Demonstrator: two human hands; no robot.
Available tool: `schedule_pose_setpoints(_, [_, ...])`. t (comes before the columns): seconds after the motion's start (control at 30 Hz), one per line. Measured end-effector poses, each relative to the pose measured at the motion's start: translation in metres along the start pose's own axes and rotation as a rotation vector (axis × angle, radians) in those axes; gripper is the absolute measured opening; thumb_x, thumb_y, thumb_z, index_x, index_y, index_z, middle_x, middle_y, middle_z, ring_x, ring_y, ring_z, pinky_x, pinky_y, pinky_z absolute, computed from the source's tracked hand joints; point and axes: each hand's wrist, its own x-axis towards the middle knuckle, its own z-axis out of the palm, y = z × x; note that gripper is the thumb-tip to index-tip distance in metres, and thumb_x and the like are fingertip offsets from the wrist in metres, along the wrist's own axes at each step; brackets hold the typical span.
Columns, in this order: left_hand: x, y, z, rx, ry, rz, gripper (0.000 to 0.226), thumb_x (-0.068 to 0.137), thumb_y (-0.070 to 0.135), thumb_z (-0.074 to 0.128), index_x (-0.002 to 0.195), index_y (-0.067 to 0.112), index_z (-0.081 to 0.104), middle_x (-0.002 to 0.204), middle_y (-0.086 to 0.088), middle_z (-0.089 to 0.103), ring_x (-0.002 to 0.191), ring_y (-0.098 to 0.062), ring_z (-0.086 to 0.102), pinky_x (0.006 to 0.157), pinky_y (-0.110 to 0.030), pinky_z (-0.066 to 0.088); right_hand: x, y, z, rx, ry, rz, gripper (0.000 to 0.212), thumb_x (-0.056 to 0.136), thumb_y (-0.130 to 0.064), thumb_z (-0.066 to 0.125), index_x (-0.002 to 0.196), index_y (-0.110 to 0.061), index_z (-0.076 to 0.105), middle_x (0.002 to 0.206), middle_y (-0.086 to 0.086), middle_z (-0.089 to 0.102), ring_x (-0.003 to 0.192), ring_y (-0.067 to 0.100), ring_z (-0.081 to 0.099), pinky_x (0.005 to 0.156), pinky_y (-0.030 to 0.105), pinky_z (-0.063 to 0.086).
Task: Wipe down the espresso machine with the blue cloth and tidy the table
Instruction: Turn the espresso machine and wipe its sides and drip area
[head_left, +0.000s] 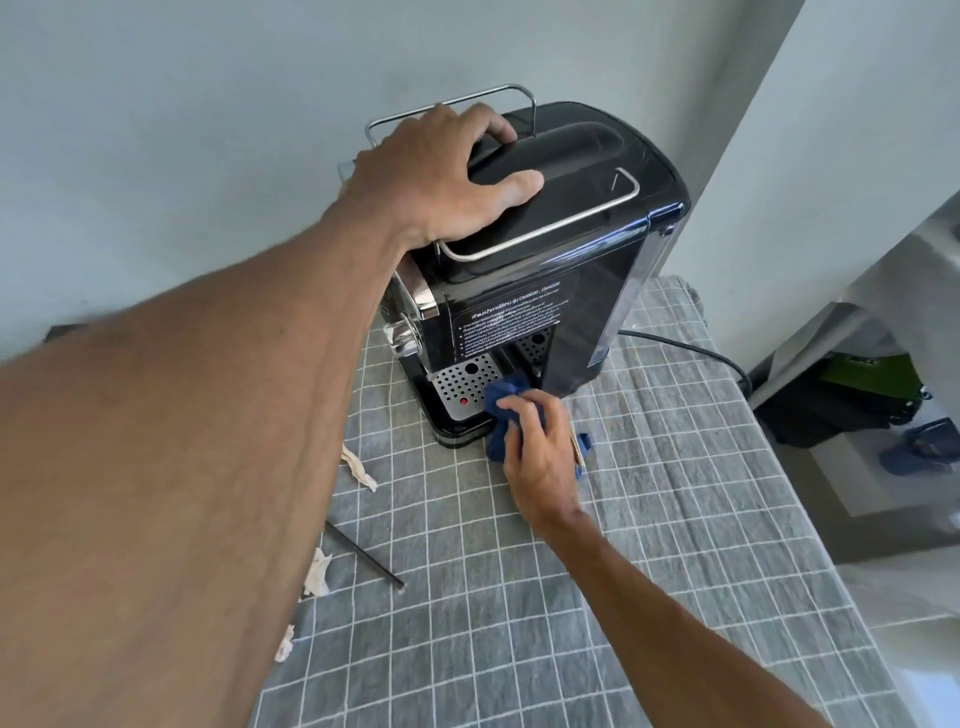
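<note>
Right now the espresso machine (524, 270) stands at the far end of the table (675, 545), against the wall, its tall body upright and its drip tray (462, 387) facing your near left. Your blue cloth (501, 402) sits bunched at the tray's right front corner, low on the machine, touching the base. Your right hand (540, 457) grips that cloth with curled fingers, so it is the nearer hand to the work. Your left hand (441, 182) rests on the machine's top lid, fingers spread flat over it, steadying the body from above. Any next stroke likely runs along the base or up the dark side panel, away from you. Beyond the machine, torn paper scraps (358, 467) and a thin dark rod (363, 555) lie on the table to your left, untidied.
</note>
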Motion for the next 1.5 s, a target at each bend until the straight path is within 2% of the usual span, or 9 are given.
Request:
schedule_pose_setpoints(0.1, [0.001,-0.002,0.000,0.009,-0.006,0.000,0.062,0.079,0.088,0.046,0.132,0.057,0.050,0.135,0.015,0.054,0.132,-0.016,0.049,0.087,-0.039,0.032,0.006,-0.013,0.002,0.022,0.034,0.151,0.029,0.101,-0.004,0.058,0.128,-0.009,0.066,0.127,0.007,0.061,0.111,0.019,0.055,0.094,0.035,0.050])
schedule_pose_setpoints(0.27, [0.002,-0.004,0.002,0.003,-0.017,-0.010,0.062,0.076,0.091,0.043,0.133,0.064,0.046,0.126,0.020,0.050,0.130,-0.015,0.049,0.086,-0.038,0.031,0.013,-0.037,0.015,-0.082,-0.166,-0.100,0.032,0.096,0.001,0.062,0.127,-0.001,0.068,0.120,0.016,0.070,0.101,0.031,0.061,0.089,0.041,0.056])
schedule_pose_setpoints(0.4, [0.002,-0.004,0.002,0.011,-0.026,-0.008,0.063,0.076,0.091,0.042,0.133,0.064,0.047,0.131,0.018,0.052,0.131,-0.015,0.049,0.086,-0.039,0.033,0.032,-0.038,0.013,-0.159,-0.166,0.173,0.042,0.101,-0.006,0.055,0.143,-0.006,0.056,0.134,0.011,0.063,0.118,0.025,0.051,0.103,0.037,0.049])
schedule_pose_setpoints(0.57, [0.001,-0.004,0.002,0.011,-0.024,-0.018,0.063,0.075,0.092,0.042,0.132,0.065,0.046,0.132,0.016,0.053,0.130,-0.017,0.050,0.086,-0.039,0.035,0.012,-0.039,-0.001,-0.119,-0.436,-0.085,0.043,0.104,-0.013,0.051,0.147,-0.014,0.051,0.143,0.007,0.057,0.120,0.023,0.049,0.099,0.041,0.052])
schedule_pose_setpoints(0.73, [0.002,-0.001,0.002,0.020,-0.037,-0.021,0.063,0.075,0.092,0.041,0.132,0.066,0.045,0.133,0.015,0.053,0.132,-0.018,0.048,0.093,-0.044,0.041,0.029,-0.032,-0.005,-0.263,-0.254,0.116,0.050,0.094,-0.002,0.063,0.143,0.001,0.053,0.136,0.017,0.062,0.115,0.029,0.056,0.101,0.042,0.053])
schedule_pose_setpoints(0.9, [0.001,-0.002,0.000,0.017,-0.037,-0.023,0.063,0.076,0.092,0.040,0.134,0.066,0.044,0.137,0.016,0.053,0.133,-0.017,0.049,0.094,-0.043,0.041,-0.002,-0.047,0.008,-0.189,-0.334,-0.024,0.052,0.092,-0.002,0.063,0.143,-0.008,0.055,0.137,0.011,0.064,0.107,0.026,0.058,0.091,0.040,0.058])
schedule_pose_setpoints(1.03, [0.000,-0.001,-0.001,0.007,-0.035,-0.019,0.064,0.076,0.092,0.041,0.134,0.065,0.046,0.133,0.016,0.055,0.132,-0.017,0.050,0.098,-0.046,0.046,0.009,-0.027,-0.003,-0.276,-0.196,0.201,0.046,0.099,-0.012,0.056,0.146,-0.013,0.054,0.141,0.004,0.063,0.118,0.021,0.060,0.100,0.037,0.053])
schedule_pose_setpoints(1.23, [0.001,-0.001,0.000,0.004,-0.026,-0.018,0.064,0.075,0.093,0.042,0.132,0.065,0.047,0.134,0.016,0.056,0.131,-0.017,0.051,0.099,-0.047,0.046,0.001,-0.035,0.003,-0.209,-0.394,0.121,0.052,0.103,-0.015,0.050,0.154,-0.016,0.041,0.154,0.003,0.050,0.113,0.022,0.050,0.101,0.038,0.050])
schedule_pose_setpoints(1.5, [0.001,-0.001,-0.001,0.001,-0.031,-0.011,0.065,0.075,0.092,0.042,0.133,0.064,0.048,0.136,0.015,0.056,0.132,-0.018,0.050,0.099,-0.047,0.047,0.018,-0.009,-0.008,-0.380,-0.481,0.100,0.073,0.100,-0.005,0.048,0.163,-0.013,0.012,0.169,0.004,0.019,0.139,0.023,0.036,0.122,0.035,0.027])
